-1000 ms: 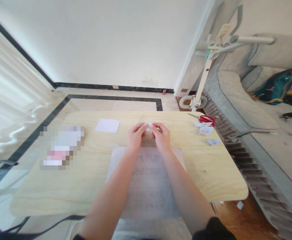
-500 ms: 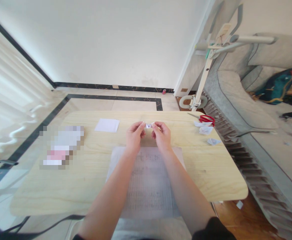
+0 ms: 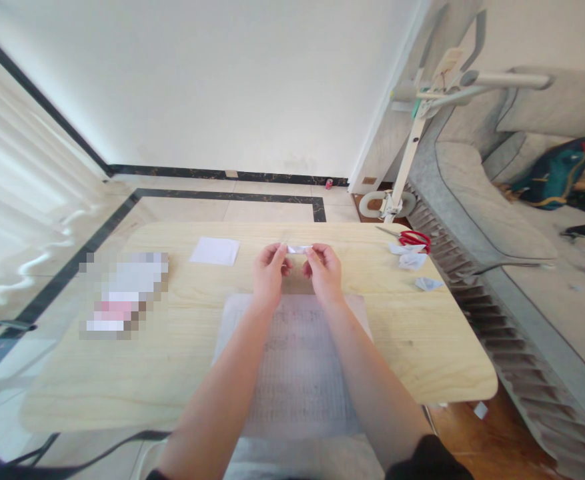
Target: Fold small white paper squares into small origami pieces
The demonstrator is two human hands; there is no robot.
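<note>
My left hand (image 3: pixel 269 272) and my right hand (image 3: pixel 325 270) are raised side by side over the middle of the wooden table (image 3: pixel 187 347). Between their fingertips they pinch a small folded white paper piece (image 3: pixel 299 249), stretched out sideways. Both hands have their fingers curled in a pinch. Under my forearms lies a translucent gridded mat (image 3: pixel 297 367). A white paper square (image 3: pixel 215 251) lies flat on the table to the left of my left hand.
Red-handled scissors (image 3: pixel 411 238) and a few small white folded papers (image 3: pixel 412 259) lie at the table's right end. A blurred-out object (image 3: pixel 125 290) sits at the left. A grey sofa (image 3: pixel 477 200) stands to the right, a white stand (image 3: pixel 407 153) beside it.
My hands have drawn slightly apart, and the small paper piece between them now looks pulled out longer and flatter than before.
</note>
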